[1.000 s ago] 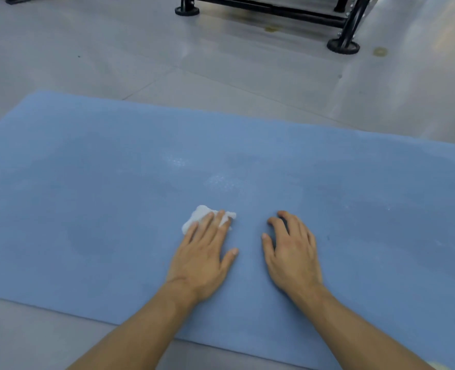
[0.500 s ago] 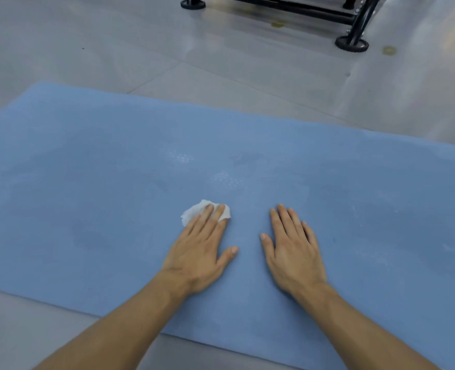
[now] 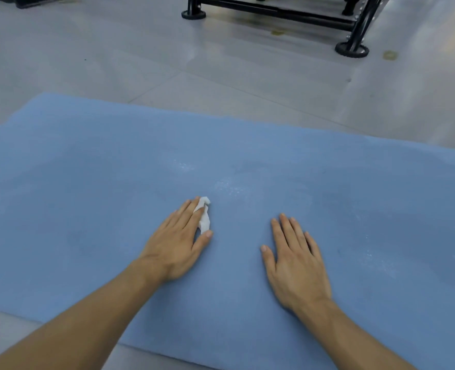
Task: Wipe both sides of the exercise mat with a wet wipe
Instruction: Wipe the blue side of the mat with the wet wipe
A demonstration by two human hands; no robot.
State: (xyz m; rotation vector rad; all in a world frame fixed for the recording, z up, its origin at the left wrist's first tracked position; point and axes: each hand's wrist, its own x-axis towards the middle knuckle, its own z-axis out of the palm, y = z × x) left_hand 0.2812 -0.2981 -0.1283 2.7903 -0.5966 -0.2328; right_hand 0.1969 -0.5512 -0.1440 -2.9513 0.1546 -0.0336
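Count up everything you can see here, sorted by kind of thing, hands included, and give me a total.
Blue exercise mat: 1
White wet wipe: 1
Hands: 2, the left hand and the right hand
Black metal frame: 1
Total: 5

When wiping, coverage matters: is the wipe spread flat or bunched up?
Bunched up: the wipe is a crumpled white wad poking out from the left hand.

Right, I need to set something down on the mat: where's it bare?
The mat is bare left of the left hand and right of the right hand. Crowded only mid-mat: both hands and the wipe.
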